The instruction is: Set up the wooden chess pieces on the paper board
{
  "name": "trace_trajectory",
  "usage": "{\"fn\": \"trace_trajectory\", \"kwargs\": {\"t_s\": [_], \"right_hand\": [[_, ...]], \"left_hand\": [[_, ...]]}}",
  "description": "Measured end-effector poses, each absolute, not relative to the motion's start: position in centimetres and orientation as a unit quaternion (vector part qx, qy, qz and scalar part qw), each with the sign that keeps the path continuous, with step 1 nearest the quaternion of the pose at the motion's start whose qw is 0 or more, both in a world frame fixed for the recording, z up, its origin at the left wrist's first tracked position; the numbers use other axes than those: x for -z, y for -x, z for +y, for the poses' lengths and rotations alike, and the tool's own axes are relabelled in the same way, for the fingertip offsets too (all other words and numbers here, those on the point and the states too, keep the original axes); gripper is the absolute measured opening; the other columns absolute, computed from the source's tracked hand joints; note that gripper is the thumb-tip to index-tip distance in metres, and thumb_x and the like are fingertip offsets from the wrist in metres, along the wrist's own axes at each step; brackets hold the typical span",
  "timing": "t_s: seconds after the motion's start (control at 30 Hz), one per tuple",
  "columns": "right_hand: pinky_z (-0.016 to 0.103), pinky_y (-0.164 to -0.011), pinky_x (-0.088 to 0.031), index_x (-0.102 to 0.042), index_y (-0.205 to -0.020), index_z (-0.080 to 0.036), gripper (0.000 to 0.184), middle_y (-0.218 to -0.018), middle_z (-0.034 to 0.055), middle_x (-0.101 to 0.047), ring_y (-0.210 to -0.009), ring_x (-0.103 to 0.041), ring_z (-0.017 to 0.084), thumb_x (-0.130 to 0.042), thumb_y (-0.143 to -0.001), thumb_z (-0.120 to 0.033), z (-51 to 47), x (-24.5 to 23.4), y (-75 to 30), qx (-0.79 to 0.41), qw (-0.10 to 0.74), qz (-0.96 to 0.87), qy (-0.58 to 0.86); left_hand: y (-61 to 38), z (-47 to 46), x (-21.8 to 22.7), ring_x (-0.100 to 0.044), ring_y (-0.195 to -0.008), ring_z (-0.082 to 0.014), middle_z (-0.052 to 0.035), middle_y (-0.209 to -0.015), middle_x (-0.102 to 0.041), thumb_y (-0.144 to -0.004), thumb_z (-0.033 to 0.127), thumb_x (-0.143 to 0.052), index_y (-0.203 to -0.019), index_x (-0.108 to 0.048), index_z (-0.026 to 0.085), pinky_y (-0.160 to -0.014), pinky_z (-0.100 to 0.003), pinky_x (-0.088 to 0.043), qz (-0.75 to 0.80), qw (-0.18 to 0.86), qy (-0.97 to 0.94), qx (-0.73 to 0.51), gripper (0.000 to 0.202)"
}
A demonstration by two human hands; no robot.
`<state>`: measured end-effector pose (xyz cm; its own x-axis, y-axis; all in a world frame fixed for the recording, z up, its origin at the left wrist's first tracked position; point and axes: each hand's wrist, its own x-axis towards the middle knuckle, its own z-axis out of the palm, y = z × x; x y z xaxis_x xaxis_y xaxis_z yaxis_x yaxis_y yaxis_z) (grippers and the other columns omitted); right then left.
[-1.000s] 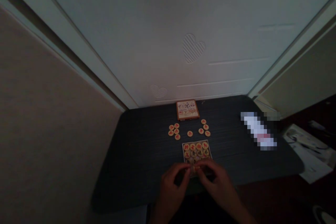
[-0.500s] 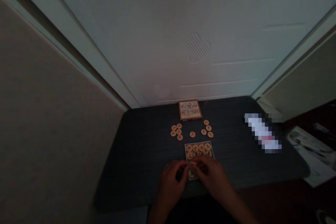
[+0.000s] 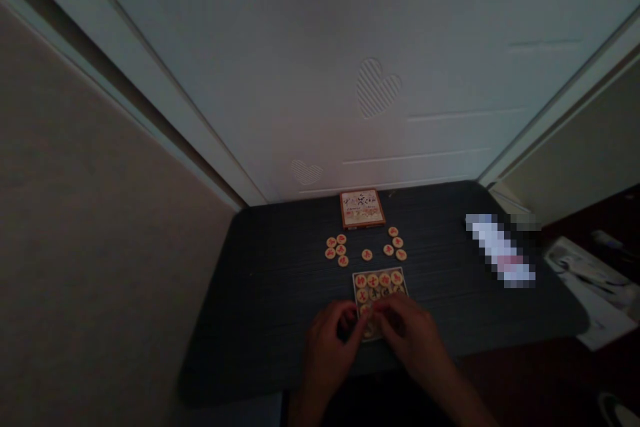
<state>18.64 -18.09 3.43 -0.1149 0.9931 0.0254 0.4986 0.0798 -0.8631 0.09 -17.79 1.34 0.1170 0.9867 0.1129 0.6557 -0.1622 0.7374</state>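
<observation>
the beige wall [image 3: 100, 213] ran down the left of the dark grained table [image 3: 260, 327]. on the tabletop, a small cluster of round wooden chinese chess pieces [image 3: 336, 249] with red characters lay close together, left of the hands. the left hand [image 3: 327, 347] curved in at the near end of a small square board [image 3: 380, 283], and the right hand [image 3: 407, 333] came in from the other side, its fingers meeting the left hand's over the board. both hands looked curled and close around something there, but in the dim light i could not tell whether either had closed on a piece. the board held tightly packed pieces, their lower rows partly hidden by the hands. beyond it sat a single loose piece [image 3: 367, 255], then a brown-edged box [image 3: 363, 209] at the far edge, and a second group of loose pieces [image 3: 395, 243] to the right. further right lay a pixelated object [image 3: 500, 250]. the packed rows looked the main risk: a finger pressing down could nudge neighbouring pieces out of line, or a push could slide the unfixed board. the poor light could also make a piece easy to misread.
</observation>
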Motion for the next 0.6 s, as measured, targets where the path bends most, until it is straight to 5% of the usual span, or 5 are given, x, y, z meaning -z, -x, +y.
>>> {"fn": "trace_trajectory", "kwargs": {"t_s": [0.33, 0.6], "right_hand": [[0.036, -0.08, -0.057, -0.07, -0.112, -0.024, 0.025, -0.104, 0.0082, -0.072, -0.091, -0.069, 0.024, -0.056, -0.097, -0.039, -18.7, -1.9, -24.8, -0.21, 0.389, -0.593, 0.672], [0.036, -0.08, -0.056, -0.069, -0.113, -0.024, 0.025, -0.105, 0.0071, -0.071, -0.092, -0.068, 0.023, -0.055, -0.098, -0.039, -18.7, 0.3, -25.9, -0.205, 0.397, -0.591, 0.672]], "left_hand": [[-0.9, -17.5, -1.4, -0.062, -0.067, -0.0168, 0.0007, -0.077, -0.066, -0.093, 0.038, -0.064, -0.094, -0.07, 0.027, -0.065, -0.028, -0.047, 0.603, 0.221, -0.709, -0.291, 0.012], [-0.7, -17.6, -1.3, -0.063, -0.071, -0.0168, 0.0012, -0.081, -0.067, -0.096, 0.037, -0.06, -0.098, -0.068, 0.027, -0.071, -0.029, -0.049, 0.61, 0.242, -0.701, -0.28, 0.013]]}}
